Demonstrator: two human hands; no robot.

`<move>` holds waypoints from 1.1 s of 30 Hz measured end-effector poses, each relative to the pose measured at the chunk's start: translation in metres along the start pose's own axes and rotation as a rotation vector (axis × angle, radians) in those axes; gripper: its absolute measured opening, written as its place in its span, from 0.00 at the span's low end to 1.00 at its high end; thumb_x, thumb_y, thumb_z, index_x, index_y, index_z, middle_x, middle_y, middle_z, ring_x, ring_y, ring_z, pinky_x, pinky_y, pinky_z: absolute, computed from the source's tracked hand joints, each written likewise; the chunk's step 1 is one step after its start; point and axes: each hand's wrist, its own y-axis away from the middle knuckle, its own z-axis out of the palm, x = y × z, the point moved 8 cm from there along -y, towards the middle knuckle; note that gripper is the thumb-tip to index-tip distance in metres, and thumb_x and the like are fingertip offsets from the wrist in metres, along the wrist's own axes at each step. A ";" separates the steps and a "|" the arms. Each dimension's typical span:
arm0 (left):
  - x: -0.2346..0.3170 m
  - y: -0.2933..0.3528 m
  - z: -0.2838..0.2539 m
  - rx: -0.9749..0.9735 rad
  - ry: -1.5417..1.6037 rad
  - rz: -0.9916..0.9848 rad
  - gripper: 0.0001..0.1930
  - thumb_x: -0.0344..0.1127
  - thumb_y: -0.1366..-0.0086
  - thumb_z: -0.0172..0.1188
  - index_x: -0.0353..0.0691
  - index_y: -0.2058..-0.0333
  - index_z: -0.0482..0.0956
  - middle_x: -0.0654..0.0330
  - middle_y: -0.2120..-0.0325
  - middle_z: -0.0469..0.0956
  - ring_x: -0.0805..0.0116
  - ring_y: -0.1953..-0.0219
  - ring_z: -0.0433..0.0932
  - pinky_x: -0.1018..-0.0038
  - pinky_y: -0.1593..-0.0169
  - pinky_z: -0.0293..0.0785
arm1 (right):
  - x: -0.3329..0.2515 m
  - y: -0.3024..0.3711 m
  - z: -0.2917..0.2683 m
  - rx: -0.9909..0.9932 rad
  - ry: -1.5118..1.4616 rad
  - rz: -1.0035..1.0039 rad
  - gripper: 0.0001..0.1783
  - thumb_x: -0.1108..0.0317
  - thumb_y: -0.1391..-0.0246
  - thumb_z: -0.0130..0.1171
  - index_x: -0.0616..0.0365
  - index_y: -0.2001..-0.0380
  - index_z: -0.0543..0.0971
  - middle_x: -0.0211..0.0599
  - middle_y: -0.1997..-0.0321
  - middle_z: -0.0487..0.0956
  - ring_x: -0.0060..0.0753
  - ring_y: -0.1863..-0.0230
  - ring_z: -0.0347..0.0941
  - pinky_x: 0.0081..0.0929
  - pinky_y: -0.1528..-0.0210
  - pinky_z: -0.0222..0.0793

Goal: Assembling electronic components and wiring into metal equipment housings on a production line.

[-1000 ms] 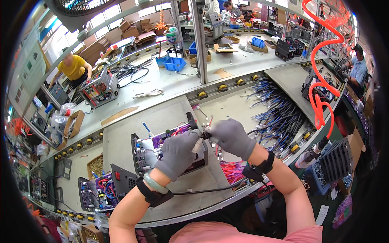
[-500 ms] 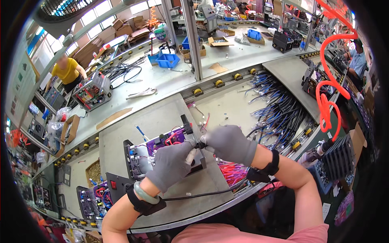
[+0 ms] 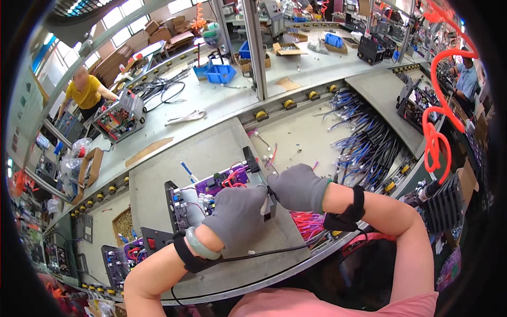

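On the pale worktop (image 3: 222, 105), a flat grey pallet (image 3: 153, 177) carries a boxy electronic unit (image 3: 194, 211). Assembly looks partway: the flat purple circuit board (image 3: 207, 187) and flexible red wires (image 3: 235, 178) are in, the top uncovered. At the unit's right end, the knit-gloved left grip (image 3: 237, 208) and right grip (image 3: 298, 187) meet with curled fingers; I cannot tell what they pinch.
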 end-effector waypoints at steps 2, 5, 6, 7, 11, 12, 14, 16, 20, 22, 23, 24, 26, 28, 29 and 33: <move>0.001 0.002 -0.006 0.018 0.037 0.016 0.07 0.37 0.39 0.56 0.40 0.68 0.76 0.52 0.83 0.75 0.48 0.78 0.78 0.56 0.74 0.71 | 0.001 -0.001 0.003 -0.063 -0.038 0.042 0.09 0.66 0.49 0.56 0.59 0.67 0.73 0.41 0.80 0.78 0.51 0.75 0.79 0.46 0.73 0.72; -0.005 0.017 -0.020 -0.045 0.107 -0.035 0.08 0.38 0.38 0.56 0.42 0.64 0.78 0.50 0.80 0.77 0.48 0.74 0.80 0.55 0.69 0.73 | -0.009 0.009 -0.017 0.074 -0.025 0.004 0.15 0.66 0.49 0.58 0.59 0.58 0.75 0.43 0.72 0.81 0.49 0.68 0.80 0.42 0.66 0.74; -0.009 0.027 -0.022 -0.126 0.178 -0.061 0.09 0.38 0.38 0.56 0.43 0.62 0.79 0.49 0.78 0.78 0.47 0.71 0.80 0.55 0.66 0.74 | -0.012 0.017 -0.026 0.131 -0.009 -0.031 0.19 0.65 0.49 0.60 0.59 0.53 0.76 0.44 0.67 0.81 0.48 0.64 0.80 0.40 0.61 0.75; -0.018 0.036 -0.031 -0.126 0.158 -0.088 0.09 0.38 0.38 0.56 0.43 0.62 0.79 0.49 0.78 0.78 0.47 0.71 0.80 0.55 0.66 0.74 | -0.014 0.026 -0.034 0.181 -0.010 -0.085 0.19 0.65 0.49 0.60 0.59 0.53 0.76 0.44 0.67 0.81 0.48 0.64 0.80 0.40 0.61 0.75; -0.046 0.061 -0.073 0.074 0.030 -0.152 0.08 0.35 0.38 0.60 0.42 0.61 0.81 0.53 0.76 0.80 0.58 0.72 0.82 0.64 0.65 0.76 | 0.012 0.055 -0.066 0.443 -0.157 0.034 0.23 0.68 0.50 0.63 0.60 0.49 0.76 0.45 0.61 0.81 0.46 0.59 0.80 0.35 0.54 0.76; -0.058 0.062 -0.075 0.159 0.436 -0.257 0.07 0.33 0.38 0.62 0.40 0.62 0.81 0.59 0.76 0.79 0.66 0.73 0.80 0.69 0.67 0.75 | 0.016 0.054 -0.071 0.493 -0.291 0.014 0.23 0.67 0.50 0.64 0.59 0.50 0.76 0.43 0.62 0.81 0.45 0.60 0.80 0.35 0.57 0.76; -0.068 0.056 -0.062 0.253 1.117 -0.408 0.07 0.29 0.39 0.65 0.36 0.63 0.80 0.70 0.75 0.76 0.82 0.74 0.71 0.83 0.70 0.69 | 0.018 0.043 -0.074 0.544 -0.519 0.019 0.20 0.68 0.50 0.63 0.60 0.52 0.77 0.43 0.59 0.82 0.42 0.60 0.81 0.34 0.59 0.77; -0.060 0.037 -0.053 0.333 1.343 -0.381 0.06 0.29 0.37 0.63 0.36 0.62 0.81 0.69 0.74 0.77 0.82 0.74 0.72 0.83 0.70 0.70 | 0.006 0.027 -0.082 0.646 -0.572 -0.031 0.20 0.70 0.49 0.62 0.60 0.51 0.77 0.44 0.59 0.82 0.42 0.59 0.82 0.33 0.59 0.77; -0.049 0.006 -0.054 0.394 1.228 -0.279 0.08 0.29 0.36 0.61 0.34 0.59 0.81 0.66 0.71 0.80 0.82 0.71 0.73 0.82 0.66 0.71 | -0.014 0.007 -0.101 0.816 -0.502 -0.074 0.26 0.73 0.50 0.58 0.60 0.45 0.73 0.49 0.49 0.78 0.48 0.51 0.78 0.38 0.51 0.75; -0.045 0.000 -0.053 0.405 1.125 -0.251 0.10 0.29 0.36 0.61 0.32 0.57 0.81 0.65 0.72 0.81 0.82 0.71 0.73 0.81 0.67 0.72 | -0.029 -0.003 -0.099 0.686 -0.254 -0.129 0.27 0.73 0.50 0.57 0.59 0.43 0.72 0.49 0.42 0.72 0.51 0.47 0.73 0.42 0.47 0.72; -0.043 0.000 -0.051 0.409 1.135 -0.238 0.10 0.29 0.36 0.61 0.32 0.57 0.81 0.65 0.72 0.81 0.82 0.71 0.73 0.81 0.67 0.72 | -0.027 -0.004 -0.100 0.687 -0.256 -0.125 0.27 0.73 0.50 0.57 0.59 0.43 0.72 0.49 0.42 0.72 0.51 0.47 0.73 0.42 0.47 0.72; -0.045 0.001 -0.048 0.430 1.132 -0.257 0.10 0.29 0.36 0.60 0.33 0.58 0.82 0.64 0.72 0.81 0.82 0.72 0.73 0.80 0.67 0.72 | -0.026 -0.006 -0.097 0.644 -0.199 -0.114 0.27 0.72 0.50 0.58 0.58 0.44 0.73 0.49 0.43 0.73 0.50 0.48 0.74 0.41 0.49 0.73; -0.049 0.004 -0.045 0.456 1.128 -0.280 0.09 0.29 0.36 0.60 0.33 0.58 0.82 0.64 0.72 0.81 0.81 0.72 0.73 0.80 0.67 0.72 | -0.021 -0.004 -0.098 0.686 -0.160 -0.120 0.20 0.70 0.49 0.59 0.55 0.50 0.77 0.44 0.54 0.79 0.48 0.55 0.76 0.41 0.54 0.73; -0.048 0.003 -0.043 0.419 1.145 -0.237 0.08 0.26 0.35 0.59 0.30 0.59 0.81 0.64 0.70 0.81 0.83 0.67 0.73 0.81 0.62 0.72 | -0.013 -0.006 -0.091 0.640 -0.170 -0.099 0.16 0.69 0.49 0.60 0.54 0.55 0.78 0.40 0.61 0.79 0.47 0.59 0.76 0.41 0.57 0.72; -0.052 0.002 -0.042 0.416 1.142 -0.274 0.08 0.26 0.35 0.59 0.30 0.59 0.81 0.64 0.70 0.81 0.83 0.67 0.73 0.81 0.62 0.72 | -0.008 -0.008 -0.085 0.592 -0.171 -0.076 0.11 0.68 0.49 0.60 0.53 0.60 0.80 0.37 0.67 0.79 0.46 0.63 0.76 0.41 0.60 0.71; -0.054 -0.013 -0.047 0.188 0.624 -0.315 0.10 0.36 0.39 0.62 0.37 0.62 0.83 0.56 0.71 0.83 0.69 0.69 0.80 0.73 0.62 0.76 | -0.012 -0.015 -0.065 0.519 0.034 -0.106 0.10 0.68 0.53 0.60 0.51 0.64 0.82 0.35 0.72 0.78 0.45 0.66 0.75 0.40 0.65 0.70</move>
